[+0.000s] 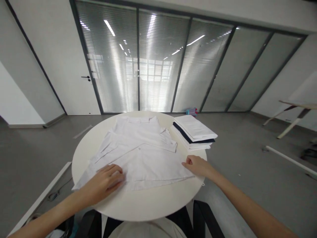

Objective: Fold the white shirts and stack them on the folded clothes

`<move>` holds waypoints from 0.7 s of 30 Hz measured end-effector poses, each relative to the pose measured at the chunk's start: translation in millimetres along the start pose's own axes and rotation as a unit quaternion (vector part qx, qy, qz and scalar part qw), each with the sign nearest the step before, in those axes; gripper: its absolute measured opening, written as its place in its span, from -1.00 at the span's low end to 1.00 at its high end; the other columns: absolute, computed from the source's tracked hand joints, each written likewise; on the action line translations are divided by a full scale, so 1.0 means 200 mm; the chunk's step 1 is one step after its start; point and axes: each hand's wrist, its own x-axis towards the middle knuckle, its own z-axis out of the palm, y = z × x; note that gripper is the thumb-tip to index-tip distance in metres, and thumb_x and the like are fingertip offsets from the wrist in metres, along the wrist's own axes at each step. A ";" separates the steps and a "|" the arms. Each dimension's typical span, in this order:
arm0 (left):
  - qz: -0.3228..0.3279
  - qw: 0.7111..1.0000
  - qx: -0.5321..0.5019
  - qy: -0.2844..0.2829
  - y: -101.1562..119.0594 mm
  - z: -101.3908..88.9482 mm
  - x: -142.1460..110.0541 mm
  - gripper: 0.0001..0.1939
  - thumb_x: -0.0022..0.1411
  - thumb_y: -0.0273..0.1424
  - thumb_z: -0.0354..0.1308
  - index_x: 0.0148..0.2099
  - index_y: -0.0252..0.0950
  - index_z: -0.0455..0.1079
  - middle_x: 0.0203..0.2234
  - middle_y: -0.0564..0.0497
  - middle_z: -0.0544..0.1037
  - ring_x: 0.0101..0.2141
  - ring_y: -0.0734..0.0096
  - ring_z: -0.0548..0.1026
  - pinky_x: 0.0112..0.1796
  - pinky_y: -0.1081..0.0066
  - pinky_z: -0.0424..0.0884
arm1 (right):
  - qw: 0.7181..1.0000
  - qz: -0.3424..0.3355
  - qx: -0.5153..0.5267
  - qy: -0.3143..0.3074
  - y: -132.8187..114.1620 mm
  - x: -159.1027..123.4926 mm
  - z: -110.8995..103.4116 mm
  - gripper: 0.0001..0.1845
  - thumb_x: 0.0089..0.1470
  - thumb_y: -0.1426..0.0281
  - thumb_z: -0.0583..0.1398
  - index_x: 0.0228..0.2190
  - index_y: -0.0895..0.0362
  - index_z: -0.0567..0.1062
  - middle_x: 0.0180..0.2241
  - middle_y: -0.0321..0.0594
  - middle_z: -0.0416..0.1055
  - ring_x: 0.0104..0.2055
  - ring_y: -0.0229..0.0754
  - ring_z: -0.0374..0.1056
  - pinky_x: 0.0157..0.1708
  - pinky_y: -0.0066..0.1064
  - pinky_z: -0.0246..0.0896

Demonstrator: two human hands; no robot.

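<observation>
A white button shirt [141,148] lies spread on a round white table [148,201], collar at the far side, sleeves folded across its body. My left hand [104,182] rests flat on the shirt's near left hem with its fingers stretched out. My right hand [198,165] sits at the shirt's near right edge with the fingers curled, pinching the fabric there.
A stack of folded white and dark garments [194,132] sits on the table's far right. A chair back [198,218] is at the near edge. Beyond are grey floor, a glass wall with blinds, a door [74,66], and a table [294,112] at far right.
</observation>
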 end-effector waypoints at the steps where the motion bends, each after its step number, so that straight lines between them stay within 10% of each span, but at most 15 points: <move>1: 0.022 1.000 0.001 -0.001 0.05 0.01 0.07 -0.80 0.39 -0.48 0.03 -0.07 -0.21 0.47 -0.13 -0.09 0.53 -0.11 0.25 0.50 -0.08 0.24 0.47 | 1.000 -0.002 0.015 -0.003 0.00 0.01 0.00 -0.77 0.10 0.20 0.21 -0.43 0.10 0.45 -0.34 -0.12 0.52 -0.32 -0.07 0.40 -0.38 -0.34 0.07; 12: 0.301 0.951 0.057 0.026 0.38 0.23 0.99 -0.54 0.37 -0.55 -0.03 0.27 -0.20 0.20 0.09 -0.14 0.39 -0.34 0.39 0.50 -0.31 0.33 0.42 | 0.918 -0.114 0.368 -0.098 -0.10 0.03 -0.06 -0.77 -0.17 0.29 0.27 -0.43 0.14 0.41 -0.55 -0.37 0.36 -0.51 -0.31 0.22 -0.48 -0.47 0.00; 17: 0.308 0.949 0.055 0.044 0.40 0.27 1.12 -0.85 0.38 -0.53 -0.03 -0.15 -0.31 0.37 -0.01 -0.16 0.40 -0.35 0.39 0.49 -0.36 0.33 0.40 | 0.874 -0.168 0.390 -0.238 -0.09 0.08 -0.18 -0.83 -0.18 0.38 0.26 -0.42 0.14 0.52 -0.47 -0.33 0.44 -0.42 -0.27 0.31 -0.34 -0.43 0.18; 21: 0.255 0.966 -0.013 0.037 0.34 0.23 1.11 -0.77 0.34 -0.54 0.01 0.02 -0.26 0.32 0.14 -0.17 0.33 -0.24 0.34 0.53 -0.36 0.35 0.42 | 0.867 -0.207 0.345 -0.292 -0.15 0.18 -0.27 -0.86 -0.12 0.41 0.25 -0.42 0.14 0.59 -0.45 -0.32 0.49 -0.38 -0.24 0.38 -0.27 -0.38 0.28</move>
